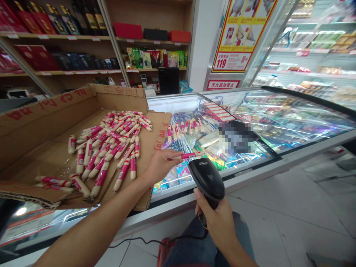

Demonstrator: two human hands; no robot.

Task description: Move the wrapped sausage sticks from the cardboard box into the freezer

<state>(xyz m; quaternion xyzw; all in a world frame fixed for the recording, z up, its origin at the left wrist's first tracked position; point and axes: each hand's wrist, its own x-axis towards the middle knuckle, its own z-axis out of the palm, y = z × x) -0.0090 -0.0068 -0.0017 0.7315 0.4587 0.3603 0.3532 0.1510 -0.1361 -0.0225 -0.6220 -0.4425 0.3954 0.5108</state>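
Between the thumb and fingers of my left hand (159,165) is a sausage (187,155) in a pink and white wrapper, held level over the freezer glass. My right hand (215,217) is wrapped round the handle of a black barcode scanner (208,182), whose head points at the sausage from close by. To the left, a cut-open cardboard box (52,118) holds a loose heap of similar sausages (111,139). Several more sausages (191,126) lie in a row on the freezer glass beyond my left hand.
The glass-topped chest freezer (289,157) runs across in front, with packaged goods inside. A pixelated dark object (236,136) rests on its top. The scanner's cable (147,241) trails left near my knees. Shelves (69,37) with bottles and boxes stand behind.
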